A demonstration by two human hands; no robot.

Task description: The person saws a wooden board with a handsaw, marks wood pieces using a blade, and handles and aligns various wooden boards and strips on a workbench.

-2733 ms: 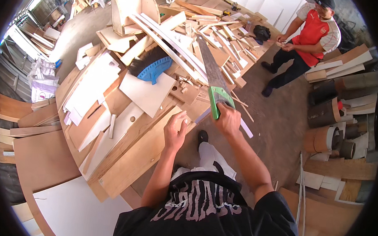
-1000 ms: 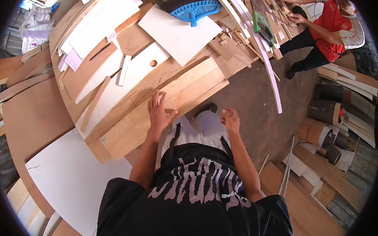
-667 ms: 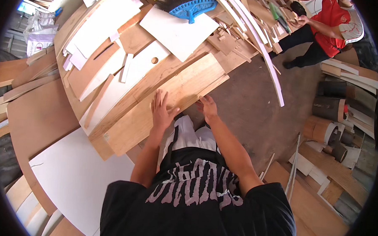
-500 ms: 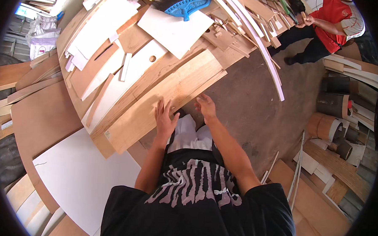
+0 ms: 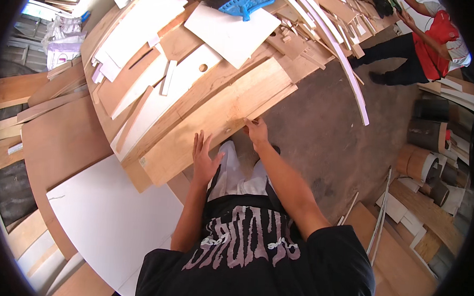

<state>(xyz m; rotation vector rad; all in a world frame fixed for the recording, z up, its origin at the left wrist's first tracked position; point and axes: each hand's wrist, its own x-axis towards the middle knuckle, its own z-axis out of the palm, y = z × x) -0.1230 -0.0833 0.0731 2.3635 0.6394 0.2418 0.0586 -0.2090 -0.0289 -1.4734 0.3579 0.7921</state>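
A long pale wooden board [image 5: 211,126] lies along the near edge of the cluttered workbench, slanting from lower left to upper right. My right hand [image 5: 256,132] pinches its near edge, right of the middle, with the fingers curled in. Left of it, my left hand [image 5: 204,160] is open, its fingers stretched upward and spread beside the same edge. Whether the left fingertips touch the wood I cannot tell. Beneath this board a second wooden piece [image 5: 135,176] sticks out at the left end.
Beyond the board lie white panels [image 5: 231,34], a blue brush [image 5: 247,4] and many offcuts. A long curved white strip [image 5: 351,81] overhangs the bench on the right. A large white sheet [image 5: 112,216] is at lower left. A person in red [image 5: 437,40] stands at the far right.
My right hand has come in to the board's edge and its fingers have closed there. My left hand stays open near the edge. The whole view has shifted slightly.
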